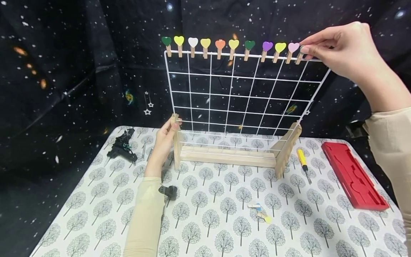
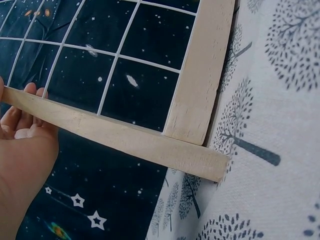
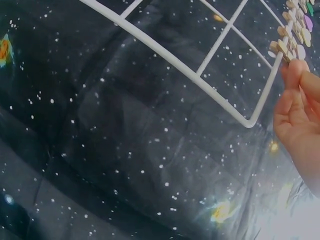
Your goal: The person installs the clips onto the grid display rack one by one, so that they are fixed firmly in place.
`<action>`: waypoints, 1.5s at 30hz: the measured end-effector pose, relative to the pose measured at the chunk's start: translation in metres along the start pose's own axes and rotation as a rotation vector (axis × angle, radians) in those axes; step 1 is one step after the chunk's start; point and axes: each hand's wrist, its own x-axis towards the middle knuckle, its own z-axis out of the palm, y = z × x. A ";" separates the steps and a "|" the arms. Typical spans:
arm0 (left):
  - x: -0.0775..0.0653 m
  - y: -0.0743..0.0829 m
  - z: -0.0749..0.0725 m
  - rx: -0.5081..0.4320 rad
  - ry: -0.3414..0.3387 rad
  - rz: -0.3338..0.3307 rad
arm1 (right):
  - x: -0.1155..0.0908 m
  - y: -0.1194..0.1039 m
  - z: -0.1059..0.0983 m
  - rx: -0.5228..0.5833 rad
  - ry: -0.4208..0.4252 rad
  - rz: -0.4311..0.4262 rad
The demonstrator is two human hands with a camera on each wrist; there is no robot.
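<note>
A white wire grid (image 1: 231,76) stands upright in a wooden stand (image 1: 228,157). Along its top wire sits a row of several small wooden clothespins with coloured hearts, among them a pink heart clothespin (image 1: 293,48). At the right end of that row my right hand (image 1: 350,53) pinches another clothespin (image 1: 299,58) on the wire; fingers hide most of its heart. My left hand (image 1: 165,141) grips the top of the stand's left upright (image 1: 177,150), thumb in front. In the left wrist view, the fingers wrap round this upright (image 2: 115,132) beside the grid.
Two loose clothespins, one with a yellow heart (image 1: 265,217) and one bluish (image 1: 255,206), lie on the tree-print tablecloth (image 1: 218,203). A yellow-handled screwdriver (image 1: 302,159) and a red tray (image 1: 356,178) are at the right. Some black object (image 1: 123,146) lies at the back left.
</note>
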 end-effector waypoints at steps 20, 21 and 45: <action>0.001 0.000 0.000 0.010 0.001 0.010 | -0.020 0.015 0.002 0.155 0.171 0.043; 0.001 0.000 0.000 0.008 0.000 0.008 | -0.025 0.017 0.005 0.192 0.202 0.028; 0.001 -0.003 -0.001 -0.020 -0.017 0.030 | -0.261 0.068 0.194 0.184 -0.415 -0.215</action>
